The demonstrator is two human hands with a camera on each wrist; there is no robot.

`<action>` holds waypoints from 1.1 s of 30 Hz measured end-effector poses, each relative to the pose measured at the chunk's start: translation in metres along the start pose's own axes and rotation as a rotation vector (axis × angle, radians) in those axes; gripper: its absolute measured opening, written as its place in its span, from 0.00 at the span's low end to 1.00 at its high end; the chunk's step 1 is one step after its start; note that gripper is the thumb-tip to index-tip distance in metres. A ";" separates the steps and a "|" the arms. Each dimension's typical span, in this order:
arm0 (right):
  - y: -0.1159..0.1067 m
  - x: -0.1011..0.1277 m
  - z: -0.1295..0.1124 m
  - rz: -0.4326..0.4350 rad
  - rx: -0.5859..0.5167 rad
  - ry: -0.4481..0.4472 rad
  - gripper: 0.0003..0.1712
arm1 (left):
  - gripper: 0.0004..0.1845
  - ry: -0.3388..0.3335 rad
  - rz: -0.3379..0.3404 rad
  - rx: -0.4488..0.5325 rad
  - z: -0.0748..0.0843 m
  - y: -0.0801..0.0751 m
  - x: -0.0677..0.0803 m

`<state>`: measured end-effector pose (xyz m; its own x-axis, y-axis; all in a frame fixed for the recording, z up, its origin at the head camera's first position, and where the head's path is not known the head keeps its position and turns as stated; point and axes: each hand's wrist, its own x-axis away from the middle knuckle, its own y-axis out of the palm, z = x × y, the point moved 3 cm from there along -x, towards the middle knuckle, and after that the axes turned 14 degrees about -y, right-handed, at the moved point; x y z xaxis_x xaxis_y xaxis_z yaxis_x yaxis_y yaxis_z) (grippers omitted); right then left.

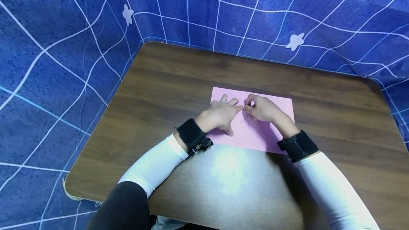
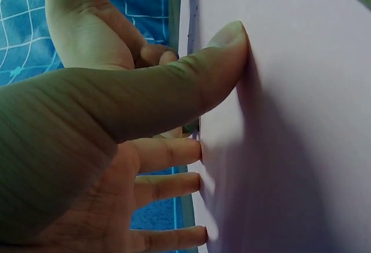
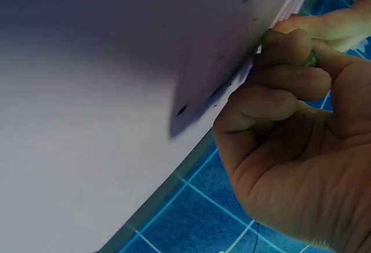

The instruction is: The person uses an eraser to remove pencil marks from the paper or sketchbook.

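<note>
A sheet of pink paper (image 1: 247,136) lies flat on the table under both hands. My left hand (image 1: 221,114) is spread on its left part, with fingertips and thumb touching the sheet. Close beside it, my right hand (image 1: 264,109) has its fingers curled and pinches a small thing low over the paper. A bit of green (image 3: 312,60) shows between those fingers in the right wrist view; most of the thing is hidden, so its kind is unclear. Small dark marks (image 3: 182,110) dot the paper near the right fingers.
The brown wooden table (image 1: 166,81) has rounded corners and extends around the paper. Behind and to the left hangs a blue cloth (image 1: 198,17) with white grid lines and star shapes. A bright glare (image 1: 230,166) lies on the table's near part.
</note>
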<state>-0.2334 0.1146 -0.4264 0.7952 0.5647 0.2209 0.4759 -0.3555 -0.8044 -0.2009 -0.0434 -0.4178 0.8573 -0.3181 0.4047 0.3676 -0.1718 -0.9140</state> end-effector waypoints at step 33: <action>-0.026 0.065 0.044 0.107 0.041 0.082 0.13 | 0.60 -0.005 -0.027 0.002 0.000 -0.002 0.000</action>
<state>-0.2109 0.1934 -0.4151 0.8693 0.4619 0.1758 0.3727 -0.3789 -0.8471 -0.2015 -0.0428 -0.4163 0.8489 -0.3085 0.4293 0.3915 -0.1787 -0.9026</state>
